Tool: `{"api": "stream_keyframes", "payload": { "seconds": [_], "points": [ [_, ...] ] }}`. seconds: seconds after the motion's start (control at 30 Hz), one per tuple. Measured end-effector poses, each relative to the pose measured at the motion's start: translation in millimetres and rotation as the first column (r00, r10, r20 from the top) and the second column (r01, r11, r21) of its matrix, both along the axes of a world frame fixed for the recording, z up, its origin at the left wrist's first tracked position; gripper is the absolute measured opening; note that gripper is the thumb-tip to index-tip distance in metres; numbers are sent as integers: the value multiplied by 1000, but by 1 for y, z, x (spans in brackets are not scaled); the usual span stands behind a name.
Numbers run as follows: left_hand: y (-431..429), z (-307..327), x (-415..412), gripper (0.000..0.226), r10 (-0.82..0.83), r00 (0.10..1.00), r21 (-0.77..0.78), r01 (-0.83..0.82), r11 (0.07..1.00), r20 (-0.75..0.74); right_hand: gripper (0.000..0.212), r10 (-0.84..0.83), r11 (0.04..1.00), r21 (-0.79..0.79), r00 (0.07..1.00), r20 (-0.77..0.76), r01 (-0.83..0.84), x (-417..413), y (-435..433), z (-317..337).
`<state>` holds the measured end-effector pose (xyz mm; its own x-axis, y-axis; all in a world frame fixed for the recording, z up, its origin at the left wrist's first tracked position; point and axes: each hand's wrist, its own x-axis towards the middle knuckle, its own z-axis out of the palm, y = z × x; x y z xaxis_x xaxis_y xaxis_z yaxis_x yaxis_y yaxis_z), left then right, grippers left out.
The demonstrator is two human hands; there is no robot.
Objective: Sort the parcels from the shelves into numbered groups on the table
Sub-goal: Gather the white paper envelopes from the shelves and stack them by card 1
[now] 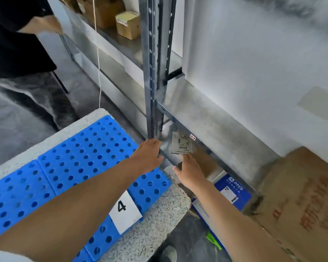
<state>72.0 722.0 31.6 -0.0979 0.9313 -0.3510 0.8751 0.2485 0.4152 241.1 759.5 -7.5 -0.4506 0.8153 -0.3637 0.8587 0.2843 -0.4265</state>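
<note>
Shelving [150, 72] of grey metal fills the upper middle of the frame, one upright running down to the centre. At lower left stands the speckled table [159, 224], covered by blue perforated panels [64, 167]. A big cardboard box [301, 195] sits at lower right. The grey parcel [181, 144] lies at centre, against the low shelf's front beam. Both hands reach it: the right hand [189, 172] is spread flat, fingertips at its lower edge, while the left hand [150, 155] meets its left end, its grip too blurred to tell. A white label [125, 212] reads 4.
</note>
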Motion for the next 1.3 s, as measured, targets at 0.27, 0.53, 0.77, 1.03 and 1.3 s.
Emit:
{"api": "stream_keyframes", "payload": {
  "seconds": [0.27,0.53,0.77,1.03,1.3],
  "points": [
    [86,-94,-22,42,-30,999,-64,28,998,-30,68,-74,997,0,997,1,74,-31,64,-100],
    [165,-179,-22,47,-170,985,-142,171,975,23,59,-141,990,20,988,57,140,-48,137,-196],
    [228,-238,-29,4,-41,997,-221,53,974,58,48,-387,908,-137,918,82,395,-56,214,-240],
    [254,-286,-25,18,-66,995,-361,90,928,77,77,-548,771,-248,809,212,587,-32,299,-391],
    [243,-299,-23,30,-31,984,-559,127,819,178,109,-747,618,-180,643,166,765,-73,247,-330]
  ]
}}
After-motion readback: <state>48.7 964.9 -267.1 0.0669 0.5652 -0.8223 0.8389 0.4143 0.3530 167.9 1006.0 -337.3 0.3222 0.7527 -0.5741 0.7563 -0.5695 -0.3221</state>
